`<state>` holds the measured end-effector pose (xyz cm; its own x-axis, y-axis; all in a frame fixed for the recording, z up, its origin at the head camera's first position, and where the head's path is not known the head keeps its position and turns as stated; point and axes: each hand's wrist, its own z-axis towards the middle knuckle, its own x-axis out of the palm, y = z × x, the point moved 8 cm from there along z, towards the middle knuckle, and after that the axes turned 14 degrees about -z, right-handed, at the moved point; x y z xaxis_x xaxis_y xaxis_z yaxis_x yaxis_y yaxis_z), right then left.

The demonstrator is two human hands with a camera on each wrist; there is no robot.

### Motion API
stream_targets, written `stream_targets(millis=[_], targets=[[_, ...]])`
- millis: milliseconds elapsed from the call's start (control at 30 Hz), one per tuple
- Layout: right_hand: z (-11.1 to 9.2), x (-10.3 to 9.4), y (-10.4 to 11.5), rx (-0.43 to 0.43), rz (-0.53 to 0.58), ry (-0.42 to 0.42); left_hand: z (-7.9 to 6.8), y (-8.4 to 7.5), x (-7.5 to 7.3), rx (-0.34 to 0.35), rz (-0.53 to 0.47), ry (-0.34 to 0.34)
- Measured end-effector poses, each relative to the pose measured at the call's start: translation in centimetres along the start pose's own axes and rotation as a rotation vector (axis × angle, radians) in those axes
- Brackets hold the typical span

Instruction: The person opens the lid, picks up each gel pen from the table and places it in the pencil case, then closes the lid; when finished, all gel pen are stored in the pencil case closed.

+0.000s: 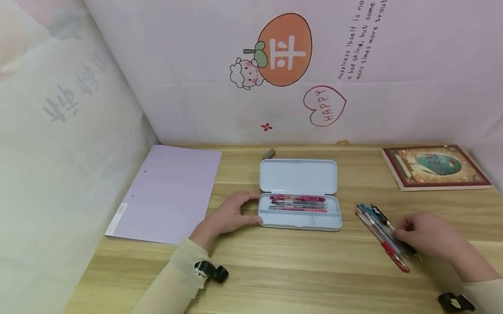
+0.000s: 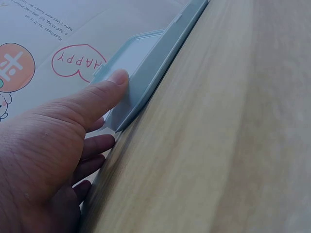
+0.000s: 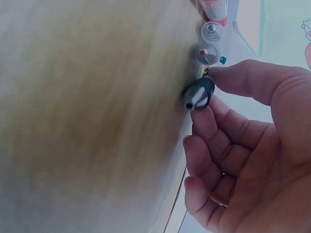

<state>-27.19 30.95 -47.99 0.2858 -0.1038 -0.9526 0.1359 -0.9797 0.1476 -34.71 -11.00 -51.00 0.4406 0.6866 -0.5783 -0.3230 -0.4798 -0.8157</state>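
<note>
A pale blue pencil case (image 1: 298, 177) lies open on the table, its lid tipped back; several pens (image 1: 299, 203) in pink and dark colours lie in its rear compartment. My left hand (image 1: 227, 216) holds the case's left end, with the thumb (image 2: 116, 80) on its near edge and the other fingers partly hidden behind it. To the right, a loose bunch of pens (image 1: 379, 235), one of them red-capped, lies on the tabletop. My right hand (image 1: 429, 236) pinches a black pen (image 3: 200, 94) at the bunch's right side, between thumb and index finger.
A light purple folder (image 1: 177, 189) lies at the left. At the back right is a book (image 1: 436, 167) with a decorated cover. A small green block (image 1: 269, 153) sits behind the case lid. Printed cloth walls (image 1: 201, 55) border the wooden table (image 1: 291, 284).
</note>
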Motion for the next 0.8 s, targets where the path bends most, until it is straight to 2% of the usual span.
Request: stream_targets(millis=[200,500,800], targets=[[0.16,0.27,-0.15,0.01,0.01,0.02,0.15,0.17,0.19,0.004,-0.001,0.005],[0.68,0.19,0.04,-0.019,-0.008,0.021,0.21,0.11,0.13,0.012,0.01,0.005],[0.59,0.06,-0.1,0.008,0.049,0.016,0.17,0.02,0.12,0.009,0.009,0.009]])
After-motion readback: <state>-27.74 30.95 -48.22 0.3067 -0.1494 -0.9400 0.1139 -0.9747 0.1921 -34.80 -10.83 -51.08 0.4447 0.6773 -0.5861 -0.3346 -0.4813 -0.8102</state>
